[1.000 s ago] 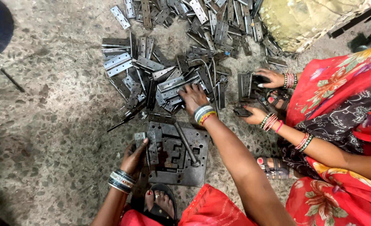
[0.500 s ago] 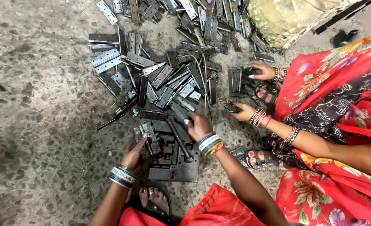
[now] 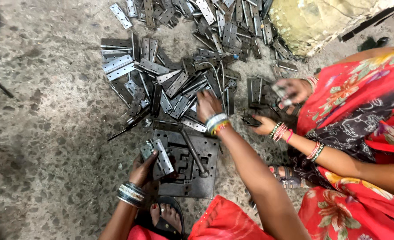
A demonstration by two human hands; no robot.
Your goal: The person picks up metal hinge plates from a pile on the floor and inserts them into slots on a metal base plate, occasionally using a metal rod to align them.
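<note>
I am holding a small metal hinge (image 3: 158, 156) in my left hand (image 3: 144, 171), fingers closed on its lower edge, its two flat grey leaves spread open over the left side of the dark steel jig plate (image 3: 208, 153) that is lying on the floor in front of my sandalled foot (image 3: 165, 216). Half a second ago this hand was resting lower against the plate's edge; now it is lifting the hinge up over the plate's cut-out slots. My right hand (image 3: 208, 105) is reaching back out to the heap of hinges (image 3: 175, 84), where it was hovering over the plate's top edge a moment before; its fingers are curling down among the pieces, and I cannot tell whether they are gripping one. A round steel pin (image 3: 193, 153) is lying slantwise across the plate. The hinges in the heap are flat, rectangular, dull grey with punched screw holes, overlapping every way. The floor (image 3: 46, 133) is rough speckled concrete, stained dark. To my right a co-worker in a red flowered garment (image 3: 361, 115) is working with both hands at a smaller stack of hinges (image 3: 255, 91); the upper hand is blurring. A yellowish sack (image 3: 317, 22) is sitting beyond the heap.
</note>
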